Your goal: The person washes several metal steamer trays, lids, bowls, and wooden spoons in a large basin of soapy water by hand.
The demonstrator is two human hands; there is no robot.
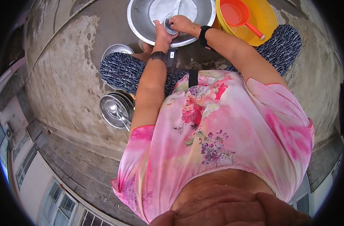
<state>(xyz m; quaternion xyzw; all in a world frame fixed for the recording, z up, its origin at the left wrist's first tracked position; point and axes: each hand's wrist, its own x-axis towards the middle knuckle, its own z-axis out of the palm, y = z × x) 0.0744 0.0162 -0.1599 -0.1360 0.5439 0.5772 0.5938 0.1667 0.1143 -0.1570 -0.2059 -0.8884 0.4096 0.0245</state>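
Observation:
A large metal basin (135, 21) with water in the bottom lies before me. Over its near side, my left hand (163, 31) holds a pale, shiny ladle or large spoon (176, 9) by its bowl end, and the handle points away from me. My right hand (181, 23) presses a dark scouring pad (168, 24) into the bowl of that utensil. The fingers of the right hand partly cover the pad. Both hands are close together, and a dark band is on each wrist.
Right of the basin stands a yellow bucket (266, 19) with a red plastic dipper (234, 12) in it. A metal colander (118, 48) is partly hidden behind my left knee. Stacked metal bowls (107, 113) with a metal ladle (119, 114) sit on the wet concrete ground (67, 73) at left.

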